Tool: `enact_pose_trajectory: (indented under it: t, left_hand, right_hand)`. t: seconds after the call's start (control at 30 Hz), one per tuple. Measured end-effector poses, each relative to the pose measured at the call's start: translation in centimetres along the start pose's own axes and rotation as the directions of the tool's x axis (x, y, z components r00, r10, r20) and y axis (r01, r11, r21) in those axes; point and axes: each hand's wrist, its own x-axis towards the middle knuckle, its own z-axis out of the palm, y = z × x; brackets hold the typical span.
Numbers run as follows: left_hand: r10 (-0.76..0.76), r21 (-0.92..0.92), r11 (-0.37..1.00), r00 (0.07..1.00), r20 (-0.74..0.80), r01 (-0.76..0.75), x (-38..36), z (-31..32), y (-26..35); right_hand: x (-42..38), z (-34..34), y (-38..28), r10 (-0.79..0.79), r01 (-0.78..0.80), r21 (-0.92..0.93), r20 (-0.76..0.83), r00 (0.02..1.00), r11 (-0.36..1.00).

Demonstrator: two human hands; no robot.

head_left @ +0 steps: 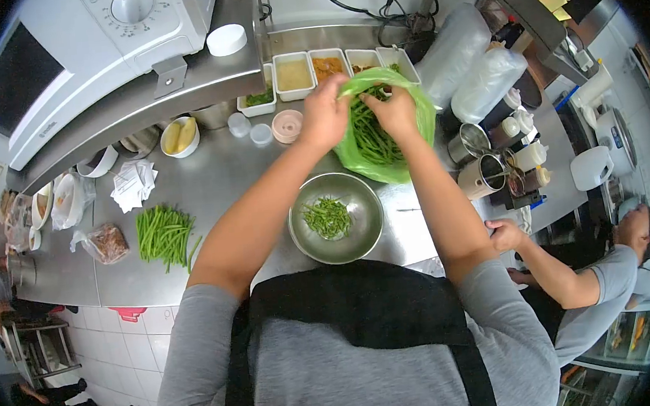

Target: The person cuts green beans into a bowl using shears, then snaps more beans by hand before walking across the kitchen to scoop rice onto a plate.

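Observation:
My left hand [325,113] is closed on the rim of a green plastic bag [424,121], holding its mouth apart. Long green beans [371,133] fill the bag. Inside the bag's opening, my right hand [394,112] has its fingers curled onto the beans near the top; the fingertips are partly hidden. Just in front of me stands a steel bowl [373,226] with a small heap of cut green pieces [327,218] at its bottom. A loose pile of green beans [164,236] lies on the steel counter to the left.
Along the back are white food tubs [294,76], small lidded cups [261,135] and a bowl of yellow pieces [180,137]. Sauce bottles [530,156] and steel containers [482,176] stand right. A microwave [95,53] sits above left. A co-worker's hand [505,234] is close at right.

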Motion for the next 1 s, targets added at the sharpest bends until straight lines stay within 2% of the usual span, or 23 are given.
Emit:
enact_pose_trajectory:
  t: [0.03, 0.1, 0.13, 0.2, 0.3, 0.4, 0.47, 0.5, 0.57, 0.6, 0.67, 0.77, 0.87, 0.9, 1.0]
  left_hand:
    - [-0.151, 0.088, 0.985, 0.988, 0.037, 0.147, -0.1, -0.5, 0.4]
    - [-0.440, 0.274, 0.871, 0.896, 0.063, 0.408, 0.1, -1.9, 1.3]
    - [-0.355, 0.207, 0.918, 0.933, 0.056, 0.337, 0.1, -1.9, 0.7]
    - [-0.181, 0.078, 0.981, 0.983, 0.021, 0.179, 0.1, -1.8, -0.7]
    - [0.182, 0.167, 0.967, 0.981, 0.066, -0.191, 0.8, -2.1, 1.0]
    - [0.097, 0.428, 0.861, 0.914, 0.394, -0.276, 0.8, -2.0, -0.1]
    - [-0.154, 0.544, 0.837, 0.929, 0.338, -0.059, 0.9, -1.9, -0.6]
    - [-0.275, 0.596, 0.802, 0.914, 0.298, 0.047, 1.1, -1.9, -0.9]
    - [-0.300, 0.606, 0.795, 0.893, 0.335, 0.040, 1.6, -2.4, -0.1]
    - [-0.315, 0.610, 0.791, 0.881, 0.353, 0.038, 1.7, -2.5, 0.2]
    - [-0.266, 0.577, 0.817, 0.895, 0.357, 0.012, 1.7, -2.5, 0.3]
    - [-0.185, 0.544, 0.839, 0.923, 0.338, -0.032, 1.7, -2.0, -0.3]
    - [-0.150, 0.524, 0.851, 0.939, 0.310, -0.037, 1.8, -2.0, -0.9]
    - [-0.148, 0.517, 0.855, 0.942, 0.301, -0.031, 1.9, -2.1, -1.0]
    - [-0.143, 0.478, 0.878, 0.939, 0.313, -0.026, 1.9, -2.5, -0.5]
  right_hand:
    - [-0.9, -0.2, -0.3, -0.006, 0.007, -0.040, 0.021, 1.000, 0.999]
    - [-1.7, 0.1, 0.9, -0.146, 0.150, -0.016, 0.170, 0.975, 0.989]
    - [-1.9, 0.1, 0.8, -0.217, 0.223, 0.005, 0.242, 0.946, 0.975]
    - [-1.6, -0.2, 0.5, -0.177, 0.175, 0.030, 0.275, 0.945, 0.984]
    - [-0.6, -1.1, 0.0, -0.142, 0.141, 0.030, 0.371, 0.918, 0.989]
    - [0.2, -1.6, -0.2, -0.099, 0.148, -0.094, 0.399, 0.912, 0.984]
    - [0.8, -2.0, -0.3, -0.043, 0.140, -0.216, 0.400, 0.916, 0.966]
    - [1.2, -2.1, -0.3, -0.022, 0.113, -0.208, 0.396, 0.918, 0.972]
    - [1.6, -2.2, -0.3, 0.025, 0.053, -0.189, 0.391, 0.920, 0.980]
    - [1.5, -1.9, -0.3, -0.015, 0.073, -0.150, 0.355, 0.935, 0.986]
    - [1.1, -0.7, -0.7, -0.099, 0.124, -0.074, 0.275, 0.956, 0.990]
    - [0.8, 1.2, -1.4, -0.137, 0.165, -0.089, 0.263, 0.955, 0.982]
    - [-0.3, 1.5, -2.8, -0.262, 0.311, -0.332, 0.184, 0.947, 0.891]
    - [-0.7, 1.1, -3.6, -0.215, 0.264, -0.393, 0.165, 0.963, 0.881]
    - [-0.5, -1.2, -4.1, -0.181, 0.237, -0.322, 0.193, 0.964, 0.917]
